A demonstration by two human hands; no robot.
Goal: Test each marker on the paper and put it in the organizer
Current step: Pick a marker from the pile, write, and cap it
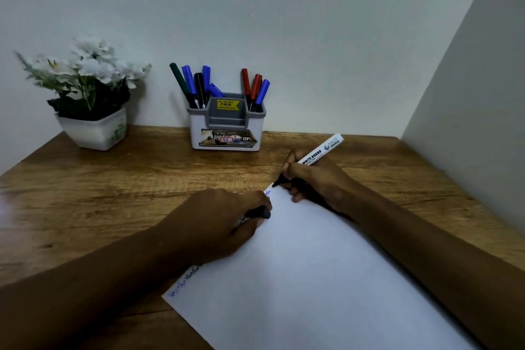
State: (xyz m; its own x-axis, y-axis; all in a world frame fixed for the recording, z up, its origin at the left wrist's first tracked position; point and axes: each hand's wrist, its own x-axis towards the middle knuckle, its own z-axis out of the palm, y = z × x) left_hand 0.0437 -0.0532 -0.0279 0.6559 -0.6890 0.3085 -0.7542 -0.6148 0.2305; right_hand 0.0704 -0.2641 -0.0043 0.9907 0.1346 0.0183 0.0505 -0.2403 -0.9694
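Whiteboard marker (312, 158) right of centre, pinched in right grip (312, 179), black tip at far corner of paper (312, 278). Left grip (224, 221) at centre, curled round black cap (260, 213), resting on paper's edge. Organizer (227, 128) upper centre on worktop (113, 179), holding other markers (196, 85); flower pot (91, 128) upper left.
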